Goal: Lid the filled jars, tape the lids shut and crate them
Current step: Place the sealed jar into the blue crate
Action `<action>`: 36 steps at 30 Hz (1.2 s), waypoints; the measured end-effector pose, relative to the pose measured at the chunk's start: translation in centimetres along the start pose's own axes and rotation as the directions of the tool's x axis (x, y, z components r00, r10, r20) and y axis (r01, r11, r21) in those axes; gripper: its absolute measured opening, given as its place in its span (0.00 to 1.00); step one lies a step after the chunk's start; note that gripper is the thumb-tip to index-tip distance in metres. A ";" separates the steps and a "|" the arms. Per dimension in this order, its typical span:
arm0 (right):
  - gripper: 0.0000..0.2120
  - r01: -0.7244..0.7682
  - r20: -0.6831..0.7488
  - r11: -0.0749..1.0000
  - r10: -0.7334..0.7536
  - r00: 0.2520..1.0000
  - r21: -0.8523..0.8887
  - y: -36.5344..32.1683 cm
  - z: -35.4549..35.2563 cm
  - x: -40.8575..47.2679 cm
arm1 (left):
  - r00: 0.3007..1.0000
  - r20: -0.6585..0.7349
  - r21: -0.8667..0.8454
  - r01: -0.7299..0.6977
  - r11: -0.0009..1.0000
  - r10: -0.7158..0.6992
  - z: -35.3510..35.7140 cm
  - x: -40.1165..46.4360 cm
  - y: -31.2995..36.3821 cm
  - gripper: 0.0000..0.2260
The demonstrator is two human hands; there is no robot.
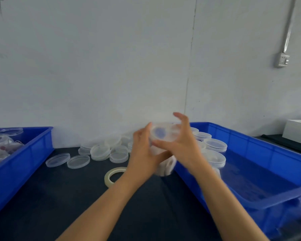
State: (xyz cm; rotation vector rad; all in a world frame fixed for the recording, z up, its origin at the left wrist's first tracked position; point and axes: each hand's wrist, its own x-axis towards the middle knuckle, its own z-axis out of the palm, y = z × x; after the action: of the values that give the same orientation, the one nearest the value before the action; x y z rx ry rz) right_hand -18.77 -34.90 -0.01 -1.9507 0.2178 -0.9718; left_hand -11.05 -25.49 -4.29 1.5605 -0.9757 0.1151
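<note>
At frame centre, the left hand (142, 150) grips a filled jar (165, 164) while the right hand (179, 141) holds its clear lid (163, 133); no writing is legible anywhere.

A clear jar (165, 164) with whitish stuff inside is held up over the black table (63, 197), gripped round its side by the left hand (144, 153). A clear lid (163, 133) is held on top of it by the right hand (182, 145), thumb at the near rim and fingers arched over the far rim; it's all a bit motion-blurred. A roll of clear tape (114, 176) is lying flat just left of the left wrist. Loose lids (101, 152) are piled by the wall. Lidded jars (215, 145) are lined up in the right blue crate (268, 153), and more jars are seen in the left blue crate (24, 153).
</note>
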 end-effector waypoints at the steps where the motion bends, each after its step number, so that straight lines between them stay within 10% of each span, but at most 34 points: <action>1: 0.46 0.022 -0.039 0.998 -0.024 0.999 -0.061 -0.3 -0.9 0.4 | 1.000 0.005 -0.004 -0.008 1.000 0.008 0.8 0.3 0.6 0.40; 12: 0.44 -0.096 -0.174 0.923 0.032 0.984 -0.373 0.4 -11.3 0.9 | 0.975 0.217 -0.157 -0.011 0.988 0.045 9.1 2.2 4.8 0.34; 36: 0.43 -0.347 -0.377 0.853 0.195 0.905 -0.390 4.6 -13.3 -2.7 | 0.911 0.413 -0.163 0.064 0.985 0.009 14.7 1.1 3.2 0.32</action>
State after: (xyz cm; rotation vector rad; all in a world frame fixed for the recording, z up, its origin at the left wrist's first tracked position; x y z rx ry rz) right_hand -28.96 -44.88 -1.51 -2.0743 0.9668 -1.1141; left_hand -18.86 -38.37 -5.05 1.4638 -1.2561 -0.3274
